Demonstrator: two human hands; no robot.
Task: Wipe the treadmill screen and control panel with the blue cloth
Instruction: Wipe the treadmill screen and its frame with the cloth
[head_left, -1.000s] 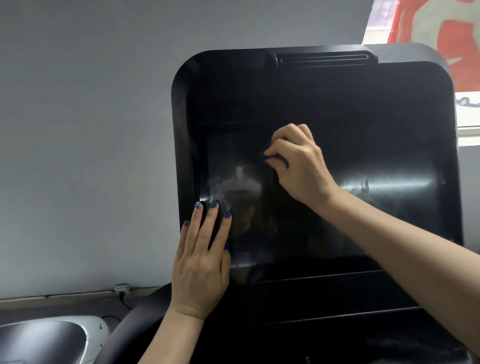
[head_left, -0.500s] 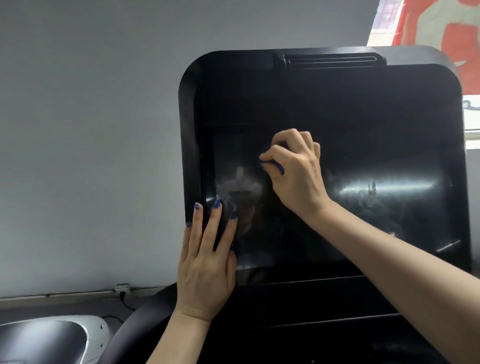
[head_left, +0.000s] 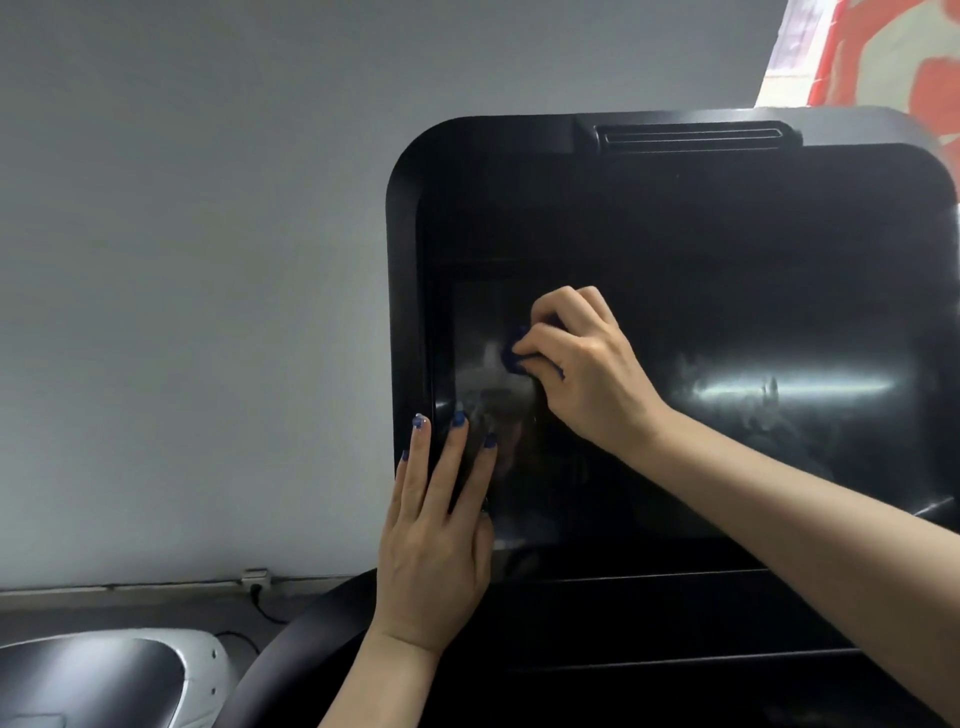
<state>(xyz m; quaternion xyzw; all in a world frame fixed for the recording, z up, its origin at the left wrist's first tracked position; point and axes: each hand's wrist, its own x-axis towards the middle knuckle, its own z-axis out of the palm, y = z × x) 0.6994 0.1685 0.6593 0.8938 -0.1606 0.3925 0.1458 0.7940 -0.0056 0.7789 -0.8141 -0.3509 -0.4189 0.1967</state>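
Note:
The black treadmill console (head_left: 675, 208) fills the right of the head view, with its glossy dark screen (head_left: 753, 415) showing smears and reflections. My right hand (head_left: 582, 374) has curled fingers bunched round a small blue cloth (head_left: 511, 353) and presses it against the screen's left part. Only a bit of the cloth shows past my fingertips. My left hand (head_left: 436, 530) lies flat with straight fingers on the screen's lower left corner and bezel. The control panel (head_left: 649, 618) is the dark band below the screen.
A grey wall (head_left: 197, 260) stands behind the console. A white and black machine cover (head_left: 114, 675) sits at the bottom left, with a cable and wall fitting (head_left: 257, 577) near it. A red and white banner (head_left: 883, 52) hangs at the top right.
My right hand with the cloth has slid slightly down and left on the screen. My left hand stays flat on the lower left corner. The view has drifted, shifting the console right.

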